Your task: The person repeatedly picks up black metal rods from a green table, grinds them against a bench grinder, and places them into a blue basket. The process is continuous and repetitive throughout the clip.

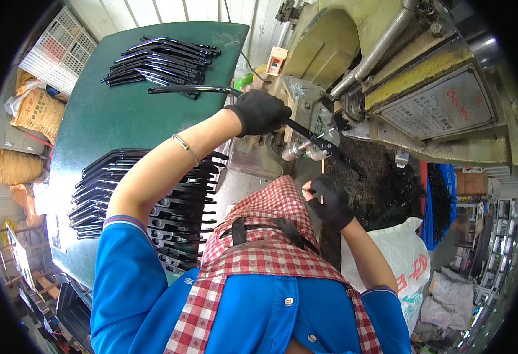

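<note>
My left hand [262, 112], in a black glove, is wrapped round a bent glossy black tube [194, 89]. One end of this tube reaches left over the green table; its other end slopes down to the right, where it meets a clamp-like metal fixture [299, 148] on the press. Beyond the fixture a flat black part with holes [344, 162] continues in line with the tube. My right hand [331, 203], also gloved with bare fingertips showing, is held close to my checked apron. Its fingers are curled in, and whatever they may hold is hidden.
Bent black tubes lie in a pile [164, 62] at the table's far end and in a row [102, 194] nearer me. A large yellow-green press [436, 112] rises at the right. Past my right arm are a white sack [389, 248] and a blue crate [430, 230].
</note>
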Demonstrator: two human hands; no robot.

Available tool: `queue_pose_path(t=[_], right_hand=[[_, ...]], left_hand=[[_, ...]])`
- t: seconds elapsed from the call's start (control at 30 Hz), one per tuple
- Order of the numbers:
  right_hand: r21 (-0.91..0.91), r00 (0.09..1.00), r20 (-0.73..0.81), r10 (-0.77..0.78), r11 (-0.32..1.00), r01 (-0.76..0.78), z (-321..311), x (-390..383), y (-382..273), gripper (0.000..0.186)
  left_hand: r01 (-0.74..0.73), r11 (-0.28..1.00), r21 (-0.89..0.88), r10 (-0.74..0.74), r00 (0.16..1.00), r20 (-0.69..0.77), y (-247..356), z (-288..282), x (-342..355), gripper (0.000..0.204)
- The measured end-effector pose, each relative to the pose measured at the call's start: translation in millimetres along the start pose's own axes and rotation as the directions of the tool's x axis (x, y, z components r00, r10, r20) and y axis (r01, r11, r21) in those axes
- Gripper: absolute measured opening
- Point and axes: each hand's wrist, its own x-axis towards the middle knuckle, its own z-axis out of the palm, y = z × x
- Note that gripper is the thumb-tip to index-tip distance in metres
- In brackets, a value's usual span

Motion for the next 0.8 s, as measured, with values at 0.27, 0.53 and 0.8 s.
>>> queue_pose_path(t=[0.27, 0.53, 0.8], right_hand=[[0.192, 0.893, 0.033, 0.450, 0.874, -0.447, 56.1, -15.0, 121.3, 0.021], [-0.354, 0.717, 0.088, 0.692, 0.694, -0.627, 62.9, 45.4, 159.7, 0.038], [-0.572, 0.816, 0.146, 0.559, 0.721, -0.392, 75.1, 58.7, 173.4, 0.037]], left_hand=[[-0.013, 0.999, -0.041, 0.014, 1.000, 0.018, -5.6, -4.7, -4.6, 0.024], [-0.095, 0.980, -0.174, 0.080, 0.993, -0.089, 17.8, -23.8, -11.3, 0.029], [0.145, 0.985, -0.095, -0.145, 0.989, 0.005, -13.3, -29.9, -142.9, 0.022]])
